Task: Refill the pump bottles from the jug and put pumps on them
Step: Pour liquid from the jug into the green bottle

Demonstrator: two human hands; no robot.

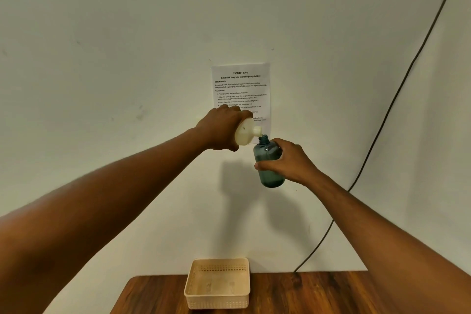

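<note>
1. Looking across the scene, I see the plain pale wall (127,58) filling most of the view, with a printed white task sheet (240,89) stuck to it and a thin black cable (397,89) running down its right side to the bench.
2. Below, the brown wooden bench (293,293) shows only its far part at the bottom edge; the rest of its top is out of view, so I cannot say what else stands on it.
3. A beige perforated plastic basket (216,285) sits on the bench near the wall and looks empty.
4. My left hand (221,127), its grip closed around the body, holds the cream plastic jug (246,134) high in the air, tipped with its spout just above the bottle mouth.
5. My right hand (288,160), its grip wrapped round the middle, holds the translucent teal plastic pump bottle (267,160) roughly upright, well above the basket and close to the wall.
6. I judge the step in hand to be the pour; no stream is plain to me, and the level is hard to read.
7. Next calls for keeping spout and narrow neck aligned, then righting the jug. No pump is in view.
8. Open room lies on all sides in the air; only the wall behind is close.
</note>
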